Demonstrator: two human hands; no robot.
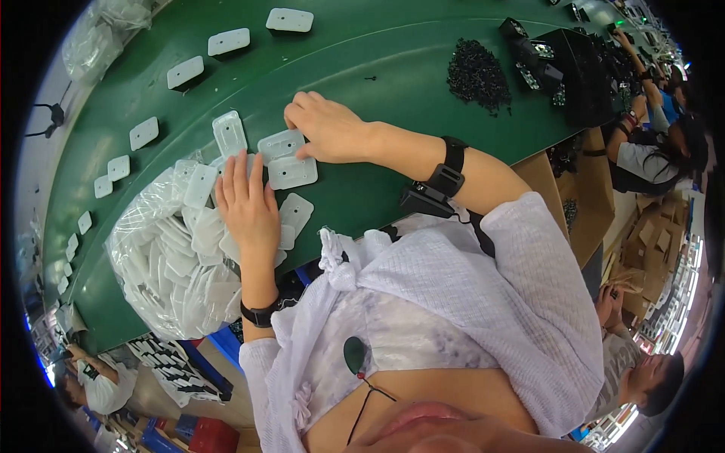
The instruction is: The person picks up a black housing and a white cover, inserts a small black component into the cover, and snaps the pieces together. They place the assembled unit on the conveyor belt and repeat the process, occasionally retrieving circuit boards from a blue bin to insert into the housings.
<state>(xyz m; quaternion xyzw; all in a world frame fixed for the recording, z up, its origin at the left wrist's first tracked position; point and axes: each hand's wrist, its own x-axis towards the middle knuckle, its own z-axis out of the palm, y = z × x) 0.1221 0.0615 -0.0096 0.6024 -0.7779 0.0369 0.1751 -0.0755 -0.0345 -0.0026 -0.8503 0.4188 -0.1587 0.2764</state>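
Note:
My left hand (248,211) lies with its fingers stretched out over loose white plastic plates, beside a clear plastic bag (132,260) full of them. Two white plastic plates (293,173) lie edge to edge in front of my hands. My right hand (332,130) curls round the right end of the upper plate (276,144), thumb on the near side and bent fingers on the far side. Another white plate (229,134), with small holes, rests just beyond my left fingertips. A further plate (297,212) sits to the right of my left wrist.
White-topped blocks (228,41) stand in a curved row along the green table (393,98). A heap of small black screws (476,75) lies at the far right, near black parts (529,72) and a black box (578,79). Cardboard boxes (653,249) and other people are beyond.

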